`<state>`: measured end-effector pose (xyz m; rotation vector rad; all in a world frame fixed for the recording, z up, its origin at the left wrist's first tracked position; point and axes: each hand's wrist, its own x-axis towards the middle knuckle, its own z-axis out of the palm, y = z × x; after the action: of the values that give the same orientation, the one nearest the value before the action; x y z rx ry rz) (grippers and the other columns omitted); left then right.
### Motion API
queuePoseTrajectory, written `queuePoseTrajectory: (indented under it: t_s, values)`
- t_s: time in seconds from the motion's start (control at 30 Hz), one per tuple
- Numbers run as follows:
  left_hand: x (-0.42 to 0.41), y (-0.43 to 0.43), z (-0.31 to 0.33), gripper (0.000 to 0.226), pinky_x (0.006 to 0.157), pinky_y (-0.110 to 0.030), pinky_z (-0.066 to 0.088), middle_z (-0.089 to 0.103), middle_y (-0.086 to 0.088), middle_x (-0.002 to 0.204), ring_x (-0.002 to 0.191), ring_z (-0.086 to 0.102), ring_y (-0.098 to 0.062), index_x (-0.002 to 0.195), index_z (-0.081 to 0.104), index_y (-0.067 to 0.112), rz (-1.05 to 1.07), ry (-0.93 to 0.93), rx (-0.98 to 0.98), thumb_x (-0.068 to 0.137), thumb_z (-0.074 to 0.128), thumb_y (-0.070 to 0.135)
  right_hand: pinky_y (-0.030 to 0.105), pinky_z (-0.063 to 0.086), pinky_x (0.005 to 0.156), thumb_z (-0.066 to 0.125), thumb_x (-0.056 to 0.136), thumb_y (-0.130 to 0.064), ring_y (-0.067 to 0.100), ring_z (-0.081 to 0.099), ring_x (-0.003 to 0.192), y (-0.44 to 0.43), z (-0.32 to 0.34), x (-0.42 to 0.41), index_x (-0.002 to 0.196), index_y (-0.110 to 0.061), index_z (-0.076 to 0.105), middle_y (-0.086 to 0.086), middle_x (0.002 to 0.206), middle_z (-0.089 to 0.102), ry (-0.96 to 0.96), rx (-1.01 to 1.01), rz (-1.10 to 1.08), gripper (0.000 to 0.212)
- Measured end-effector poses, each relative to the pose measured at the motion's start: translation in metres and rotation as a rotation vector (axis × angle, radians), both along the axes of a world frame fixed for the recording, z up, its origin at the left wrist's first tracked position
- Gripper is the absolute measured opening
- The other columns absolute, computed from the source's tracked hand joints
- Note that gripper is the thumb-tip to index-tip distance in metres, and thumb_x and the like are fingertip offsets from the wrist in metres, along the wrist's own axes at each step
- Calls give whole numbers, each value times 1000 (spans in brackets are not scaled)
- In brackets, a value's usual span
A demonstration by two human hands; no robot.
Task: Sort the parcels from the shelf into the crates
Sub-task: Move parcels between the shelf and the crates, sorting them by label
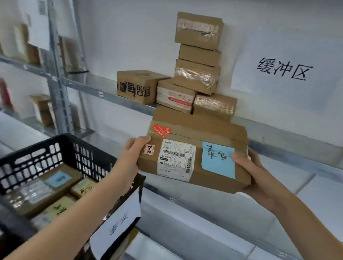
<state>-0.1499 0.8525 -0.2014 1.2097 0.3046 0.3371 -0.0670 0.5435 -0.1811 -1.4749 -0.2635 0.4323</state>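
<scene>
The person's left hand (135, 147) is gripping the left end of a wide flat brown cardboard parcel (195, 156), its thumb lying along the top edge beside a small white sticker with red marks (149, 149), the other fingers tucked under or behind the box and hidden. The right hand (255, 173) is clasping the right end, thumb pressing flat on a light blue sticky note (218, 159) that is bearing two handwritten characters, while its fingers are curling beneath the parcel. The parcel is being held in the air between both hands, in front of the grey metal shelf (293, 137) and above and to the right of a black plastic lattice crate (41, 153). On the parcel's face a white shipping label (175, 159) is showing a barcode and the partly readable line "B30- C? B3 [A83]"; a red sticker (162, 130) with small white print, too small to read, is sitting near the upper left corner. The crate is carrying a white paper tag (117, 224) with blue handwriting and is holding several brown parcels with blue or yellow notes. On the shelf behind, a stack of small brown taped cardboard boxes (198, 53) is standing against the wall, next to a white paper sign (283, 68) reading "缓冲区"
</scene>
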Motion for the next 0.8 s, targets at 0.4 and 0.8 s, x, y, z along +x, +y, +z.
queuePoseTrajectory:
  t_s: [0.4, 0.8]
  values:
    - [-160, 131, -57, 23, 99, -34, 47, 67, 7, 120, 113, 60, -9, 112, 69, 28, 458, 165, 210, 97, 54, 34, 48, 59, 74, 87, 66, -44, 20, 66, 111, 170, -29, -21, 137, -41, 44, -5, 114, 73, 27, -11, 167, 83]
    - [-200, 190, -85, 30, 86, -16, 37, 62, 14, 125, 113, 52, 3, 126, 63, 27, 638, 266, 357, 101, 48, 24, 59, 56, 84, 90, 60, -43, 25, 66, 110, 320, -58, 14, 127, -48, 45, -2, 111, 74, 22, -154, 352, 81]
